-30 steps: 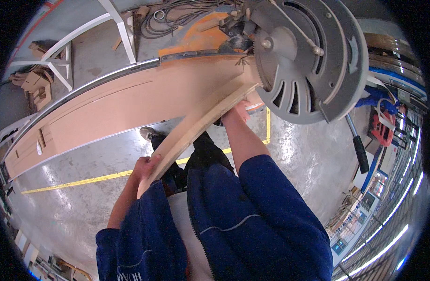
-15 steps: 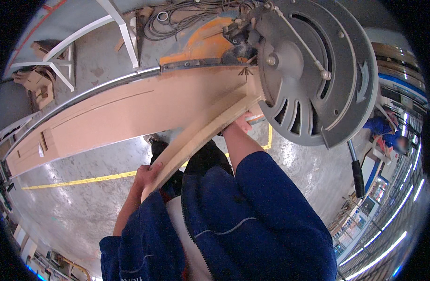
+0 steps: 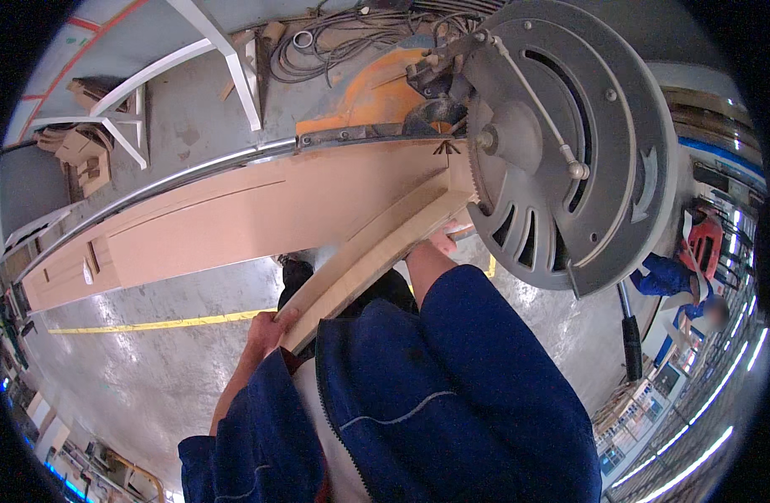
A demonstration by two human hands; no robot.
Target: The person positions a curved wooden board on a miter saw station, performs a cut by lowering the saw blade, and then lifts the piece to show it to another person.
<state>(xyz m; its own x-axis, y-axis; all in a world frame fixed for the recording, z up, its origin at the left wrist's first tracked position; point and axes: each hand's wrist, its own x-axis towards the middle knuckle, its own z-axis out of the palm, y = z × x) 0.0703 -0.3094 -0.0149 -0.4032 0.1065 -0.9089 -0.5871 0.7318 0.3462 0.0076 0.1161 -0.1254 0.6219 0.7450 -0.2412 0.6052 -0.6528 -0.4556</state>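
Note:
A pale wooden plank (image 3: 368, 260) runs diagonally from near my waist up to the toothed blade of a large saw with a grey round guard (image 3: 603, 193). My left hand (image 3: 274, 329) is closed on the plank's lower end. Close by the blade, my right hand (image 3: 440, 243) holds the plank from beneath, its fingers partly hidden. A long brown work board (image 3: 192, 226) with slots stretches leftward behind the plank, along a metal rail. An orange saw part (image 3: 360, 96) sits behind the blade, and a black-gripped handle (image 3: 633, 344) hangs below the guard.
At the upper left are white metal frames (image 3: 234, 75), cardboard pieces (image 3: 87, 155) and coiled black cables (image 3: 334, 54). A yellow line (image 3: 150, 324) crosses the floor. On the right, a person in blue (image 3: 661, 277) bends beside a red machine (image 3: 703, 239).
The saw and board appear lower in the view than a second ago, while my hands stay on the plank. The person in blue on the right has shifted position.

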